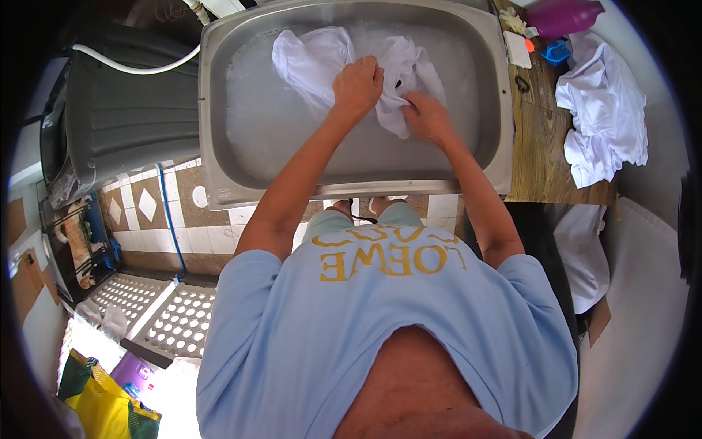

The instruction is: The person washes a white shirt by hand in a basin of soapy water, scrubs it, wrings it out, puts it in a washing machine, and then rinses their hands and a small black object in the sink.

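A white garment [314, 62] lies bunched in the cloudy water of a wide metal basin [351, 189]. Its left part puffs up above the surface, and its right part spreads in folds with a small dark spot on it. My left hand [358, 86] is closed around the middle of the cloth, fingers curled into a fist. Lower and to the right, my right hand [426, 117] pinches the near edge of the right part between thumb and fingers. The fingertips of both hands are partly hidden by the cloth and the hands themselves.
Right of the basin, a wooden counter [537, 157] bears a heap of white cloth [603, 110], a purple container [563, 16], a blue plastic piece [556, 52] and a white block [517, 49]. A dark grey ribbed plastic surface [131, 110] and white hose [135, 69] lie left.
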A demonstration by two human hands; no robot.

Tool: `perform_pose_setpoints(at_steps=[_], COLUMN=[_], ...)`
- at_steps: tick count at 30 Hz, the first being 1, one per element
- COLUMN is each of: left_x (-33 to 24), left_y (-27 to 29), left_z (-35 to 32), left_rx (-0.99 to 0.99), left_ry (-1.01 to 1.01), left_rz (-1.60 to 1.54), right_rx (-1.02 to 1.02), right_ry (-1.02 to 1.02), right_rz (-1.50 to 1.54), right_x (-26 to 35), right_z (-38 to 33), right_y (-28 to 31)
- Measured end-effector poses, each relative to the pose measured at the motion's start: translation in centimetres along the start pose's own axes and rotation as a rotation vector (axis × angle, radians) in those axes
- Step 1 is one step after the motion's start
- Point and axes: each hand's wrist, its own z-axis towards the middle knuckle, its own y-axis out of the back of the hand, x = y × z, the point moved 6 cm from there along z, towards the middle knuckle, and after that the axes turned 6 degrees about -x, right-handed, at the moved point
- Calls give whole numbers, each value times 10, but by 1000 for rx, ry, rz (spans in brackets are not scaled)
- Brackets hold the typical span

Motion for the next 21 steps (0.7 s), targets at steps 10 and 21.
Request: perform_pose_setpoints(at_steps=[10, 21], left_x=[20, 4], left_y=[-9, 25], left_z=[-11, 28], left_rx=[262, 160], left_ry=[-8, 277], left_rz=[-124, -996], right_rx=[-95, -50], right_ry=[-49, 165], right_rz=[1160, 1340], right_x=[85, 104], right_z=[25, 19], right_y=[157, 253])
